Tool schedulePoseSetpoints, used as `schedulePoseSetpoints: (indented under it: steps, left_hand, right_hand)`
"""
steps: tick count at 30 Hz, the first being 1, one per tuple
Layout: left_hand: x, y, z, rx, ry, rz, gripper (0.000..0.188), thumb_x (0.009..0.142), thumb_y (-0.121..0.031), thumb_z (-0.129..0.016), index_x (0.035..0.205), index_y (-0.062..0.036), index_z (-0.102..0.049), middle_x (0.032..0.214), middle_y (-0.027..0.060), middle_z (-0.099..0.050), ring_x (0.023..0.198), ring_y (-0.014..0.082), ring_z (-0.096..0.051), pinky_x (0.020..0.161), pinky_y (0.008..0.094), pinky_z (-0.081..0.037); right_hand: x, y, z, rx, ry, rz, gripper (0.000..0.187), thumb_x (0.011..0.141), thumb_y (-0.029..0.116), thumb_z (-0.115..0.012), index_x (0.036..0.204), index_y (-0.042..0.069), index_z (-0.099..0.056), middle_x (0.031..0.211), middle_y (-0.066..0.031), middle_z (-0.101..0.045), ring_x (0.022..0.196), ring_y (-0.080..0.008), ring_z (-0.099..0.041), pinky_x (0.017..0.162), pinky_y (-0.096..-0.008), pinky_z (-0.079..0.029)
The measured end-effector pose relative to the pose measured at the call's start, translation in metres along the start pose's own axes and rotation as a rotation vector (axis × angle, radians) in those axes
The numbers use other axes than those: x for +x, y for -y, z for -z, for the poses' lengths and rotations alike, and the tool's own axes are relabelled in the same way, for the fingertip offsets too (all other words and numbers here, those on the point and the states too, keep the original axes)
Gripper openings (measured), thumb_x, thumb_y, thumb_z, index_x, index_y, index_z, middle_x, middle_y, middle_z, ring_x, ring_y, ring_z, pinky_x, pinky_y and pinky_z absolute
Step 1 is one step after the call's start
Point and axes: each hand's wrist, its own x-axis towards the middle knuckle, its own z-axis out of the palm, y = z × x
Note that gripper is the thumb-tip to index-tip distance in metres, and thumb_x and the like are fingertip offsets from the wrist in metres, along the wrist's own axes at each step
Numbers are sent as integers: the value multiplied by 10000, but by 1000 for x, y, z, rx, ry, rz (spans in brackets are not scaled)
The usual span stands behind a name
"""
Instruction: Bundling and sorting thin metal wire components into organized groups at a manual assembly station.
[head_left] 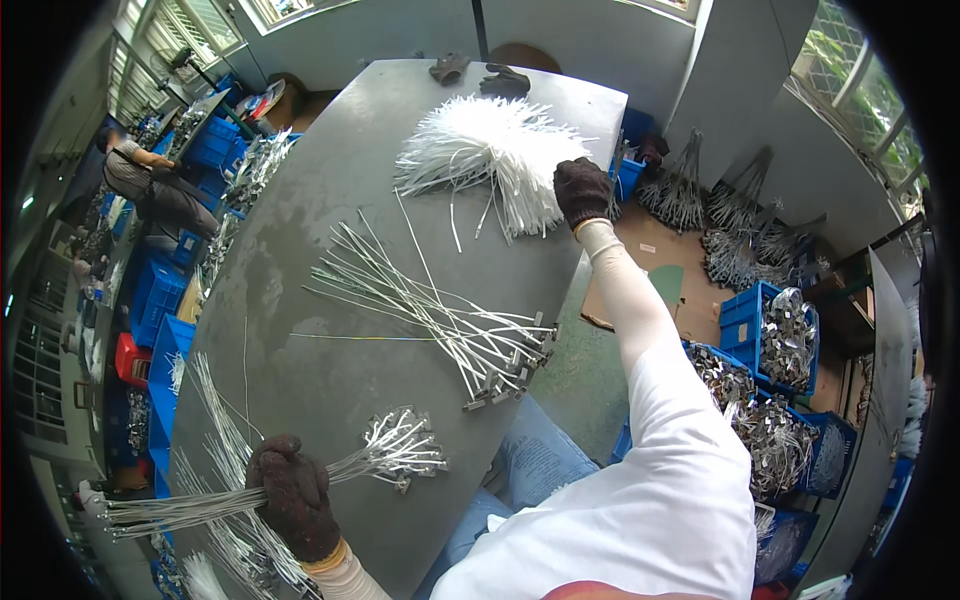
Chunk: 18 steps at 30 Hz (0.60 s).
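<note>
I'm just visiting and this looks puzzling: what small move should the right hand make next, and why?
Probably a gentle pull of a few strands from the white pile: the right hand is at the pile's right edge, while the left hand is closed around a bundle of thin strands. I can't tell whether the right hand grips any strands.

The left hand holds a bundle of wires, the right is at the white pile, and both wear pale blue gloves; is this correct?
Not the glove colour: the head view shows dark gloves. The left hand holds the bundle of wires; the right hand is at the white pile.
</note>
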Motion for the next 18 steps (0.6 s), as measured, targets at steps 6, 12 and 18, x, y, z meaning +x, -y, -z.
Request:
schedulePoseSetpoints:
  steps: [6, 12, 18]
  left_hand:
    - [1, -1, 0, -4, 47, -8, 307, 1036, -253, -533, 1018, 48, -592, 496, -47, -390, 366, 26, -241, 387, 232, -226]
    - [0, 3, 3, -10, -2, -12, 298, 1033, -250, -541, 1007, 42, -597, 500, -43, -407, 358, 26, -248, 372, 233, -232]
    - [-1, 3, 8, -24, 2, 13, 297, 1030, -253, -547, 995, 38, -598, 612, 13, -521, 361, 27, -284, 372, 231, -255]
  right_hand:
    - [-11, -3, 7, 122, -145, -30, 348, 786, 273, -738, 1110, 153, -706, 1058, -134, -683, 997, -327, -649, 879, -455, -500]
    - [5, 0, 0, 50, -66, 56, 384, 779, 283, -753, 1142, 173, -695, 1069, -114, -683, 1009, -314, -647, 880, -470, -475]
    - [9, 2, -9, 102, -165, 106, 223, 832, 290, -671, 1025, 183, -696, 961, -87, -689, 964, -300, -655, 811, -484, -476]
